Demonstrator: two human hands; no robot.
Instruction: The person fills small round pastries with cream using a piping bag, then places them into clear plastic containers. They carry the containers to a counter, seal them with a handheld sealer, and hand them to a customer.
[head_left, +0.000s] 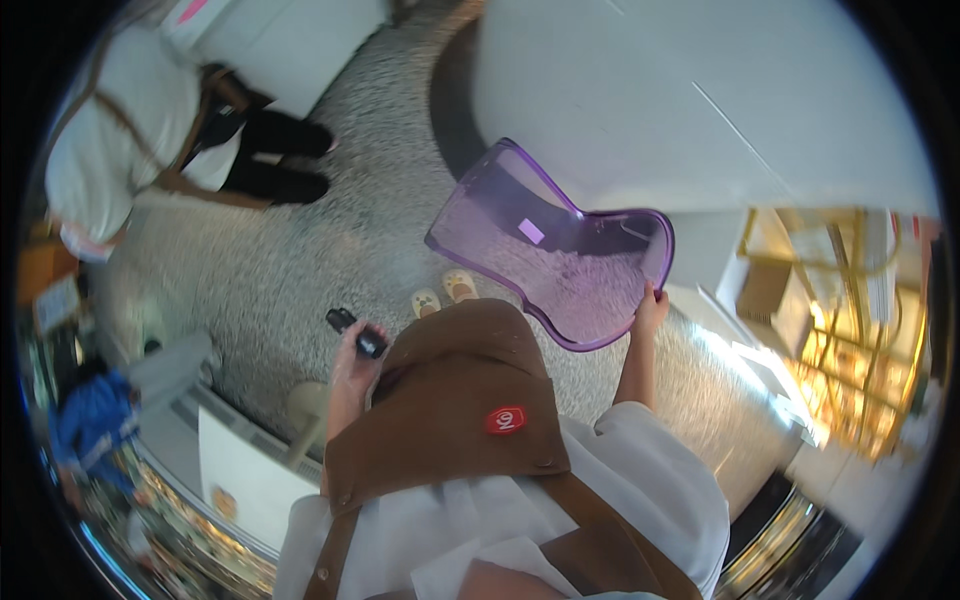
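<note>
My right hand (649, 309) grips the near right rim of a translucent purple plastic shell (559, 259). The shell has a waisted outline, a thick darker rim and a small pale rectangle on its surface; the floor shows through it. It is held out in front of me, tilted, above the floor. My left hand (360, 349) is closed around a small black handheld object (356, 331), whose exact kind I cannot tell. That hand is beside the brown apron (465, 382) I wear, apart from the shell.
A large white curved-base counter (645, 97) stands ahead. At upper left is a person (142, 127) in white top and black trousers; another in blue (94, 420) is at lower left. A lit gold-framed display (855, 337) is on the right. Speckled grey floor (375, 225) lies between them.
</note>
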